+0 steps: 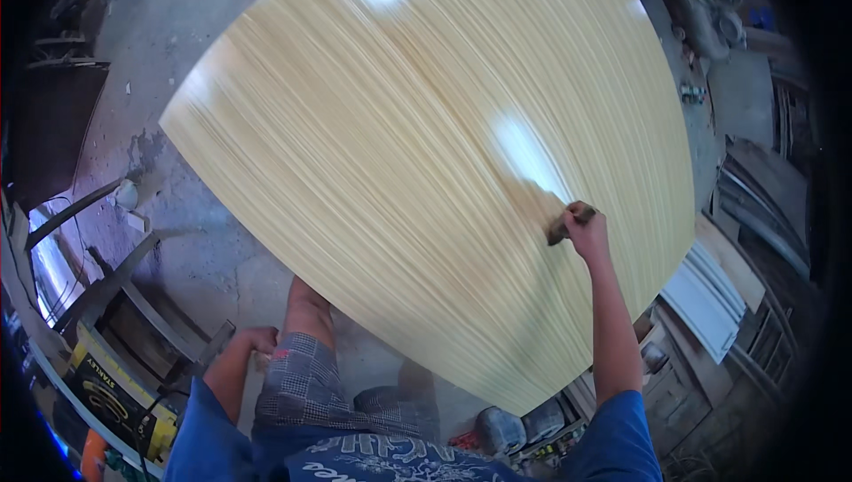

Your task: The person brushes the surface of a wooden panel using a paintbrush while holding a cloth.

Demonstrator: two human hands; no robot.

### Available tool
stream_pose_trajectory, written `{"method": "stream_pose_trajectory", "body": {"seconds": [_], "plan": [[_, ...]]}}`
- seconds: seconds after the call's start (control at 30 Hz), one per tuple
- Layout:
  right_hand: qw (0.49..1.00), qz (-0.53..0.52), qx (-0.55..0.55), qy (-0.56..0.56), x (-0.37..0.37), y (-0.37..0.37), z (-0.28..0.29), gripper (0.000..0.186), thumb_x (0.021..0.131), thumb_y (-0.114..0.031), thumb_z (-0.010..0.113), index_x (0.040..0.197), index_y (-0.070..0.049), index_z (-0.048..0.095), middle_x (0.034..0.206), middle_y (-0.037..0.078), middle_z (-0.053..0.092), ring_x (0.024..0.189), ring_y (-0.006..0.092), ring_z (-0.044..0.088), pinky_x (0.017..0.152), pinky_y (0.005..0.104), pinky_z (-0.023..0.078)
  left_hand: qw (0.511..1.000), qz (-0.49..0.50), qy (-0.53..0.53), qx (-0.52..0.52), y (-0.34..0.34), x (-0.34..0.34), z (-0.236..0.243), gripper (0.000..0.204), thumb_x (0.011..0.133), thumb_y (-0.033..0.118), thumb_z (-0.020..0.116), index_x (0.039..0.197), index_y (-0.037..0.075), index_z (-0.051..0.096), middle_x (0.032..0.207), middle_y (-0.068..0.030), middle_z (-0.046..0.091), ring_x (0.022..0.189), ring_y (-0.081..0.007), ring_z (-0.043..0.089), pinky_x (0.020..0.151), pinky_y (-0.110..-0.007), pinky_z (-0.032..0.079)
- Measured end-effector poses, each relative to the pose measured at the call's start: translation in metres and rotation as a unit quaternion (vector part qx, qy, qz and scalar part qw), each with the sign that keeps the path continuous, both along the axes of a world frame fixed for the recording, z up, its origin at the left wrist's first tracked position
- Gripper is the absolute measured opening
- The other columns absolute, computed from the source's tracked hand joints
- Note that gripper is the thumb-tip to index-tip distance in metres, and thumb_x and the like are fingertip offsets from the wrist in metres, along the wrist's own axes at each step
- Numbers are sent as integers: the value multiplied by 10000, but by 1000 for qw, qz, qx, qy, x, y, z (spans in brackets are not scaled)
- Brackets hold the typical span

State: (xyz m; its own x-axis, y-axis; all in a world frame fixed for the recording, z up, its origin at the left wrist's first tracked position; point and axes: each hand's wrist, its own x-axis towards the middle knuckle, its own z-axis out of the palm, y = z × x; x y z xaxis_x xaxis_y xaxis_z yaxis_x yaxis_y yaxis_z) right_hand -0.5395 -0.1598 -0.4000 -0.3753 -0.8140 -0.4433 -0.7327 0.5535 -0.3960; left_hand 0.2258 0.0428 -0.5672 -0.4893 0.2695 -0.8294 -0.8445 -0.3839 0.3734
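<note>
My right hand is closed round the handle of a paintbrush, whose dark bristles rest on a large pale panel. Fine wood-grain streaks run diagonally over the panel, and bright reflections lie on its glossy face. Just beyond the brush, a browner, wet-looking patch shows on the surface. My left hand hangs low beside my thigh, away from the panel, with its fingers curled. Something pale shows under those fingers, too small to name.
A yellow and black tool box stands at lower left, near wooden frame pieces. White boards and other planks lean at the right. Dark containers sit below the panel's near corner. Grey concrete floor surrounds the panel's left side.
</note>
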Motion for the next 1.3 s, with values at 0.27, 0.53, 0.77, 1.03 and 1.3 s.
{"method": "stream_pose_trajectory", "body": {"seconds": [0.27,0.53,0.77,1.03,1.3], "plan": [[995,86,-49,14,148,-279,-34,342,806,-285,696,881,48,666,739,199,679,704,286,703,644,412,539,998,-56,31,-8,4,-17,21,750,611,533,797,1132,10,660,1165,-176,664,1084,-279,625,925,-380,474],[986,129,-98,-40,315,-510,-18,322,829,-292,651,897,21,677,652,142,684,564,231,689,554,339,552,988,96,-87,88,-76,18,21,624,621,477,820,1050,39,706,1031,-128,705,948,-203,652,869,-343,496],[903,66,-279,-320,400,-619,-39,236,863,-170,646,968,41,645,803,126,689,613,201,672,581,323,569,999,-23,-2,37,-11,-21,11,485,669,351,782,1019,24,704,995,-127,711,857,-213,669,763,-356,530],[843,-18,-294,-450,318,-578,-24,260,912,-123,602,1142,-2,595,903,144,673,696,218,679,646,335,583,876,401,-244,-113,-34,-1,-13,390,663,161,769,994,-12,656,941,-129,704,833,-230,673,760,-371,536],[831,-119,-289,-460,256,-522,-61,367,913,-115,592,1267,-32,542,971,141,673,721,220,683,658,325,576,865,339,-278,-244,-79,-12,-13,428,681,192,775,1011,-37,629,947,-183,690,855,-288,679,770,-392,535]]}}
